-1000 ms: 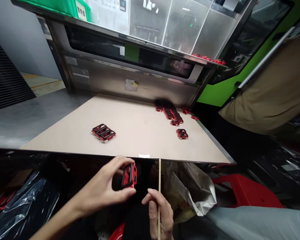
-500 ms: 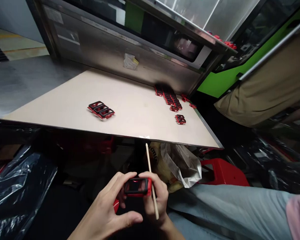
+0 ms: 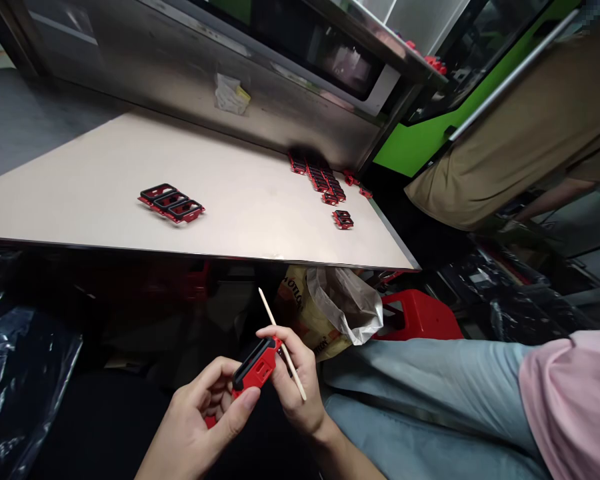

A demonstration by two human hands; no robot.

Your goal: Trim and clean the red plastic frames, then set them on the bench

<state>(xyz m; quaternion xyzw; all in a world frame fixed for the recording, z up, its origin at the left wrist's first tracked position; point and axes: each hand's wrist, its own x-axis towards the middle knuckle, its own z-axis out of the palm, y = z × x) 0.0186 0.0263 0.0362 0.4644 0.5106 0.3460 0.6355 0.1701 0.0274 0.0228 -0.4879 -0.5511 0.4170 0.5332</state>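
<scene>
A red plastic part with a black rim [image 3: 258, 371] is tilted on its side below the table edge, held between both hands. My left hand [image 3: 197, 417] grips its near left end between thumb and fingers; a bit of red shows under those fingers, though I cannot make out what it is. My right hand [image 3: 297, 377] pinches the part's far right end. That same hand also keeps a thin pale wooden stick [image 3: 281, 343], which slants past the part with its pointed end upward.
On the pale tabletop [image 3: 250, 220] lie a left group of red-and-black parts [image 3: 171, 203], a larger cluster [image 3: 323, 180] and a small pair [image 3: 343, 219]. Below are an open bag [image 3: 340, 307] and red stool [image 3: 420, 317]. Another person in pink [image 3: 573, 393] sits at right; someone in brown [image 3: 510, 147] stands behind.
The part has turned from showing its framed black face to showing its red side. My left thumb has closed onto it. The view has shifted, so the tabletop sits further left and higher.
</scene>
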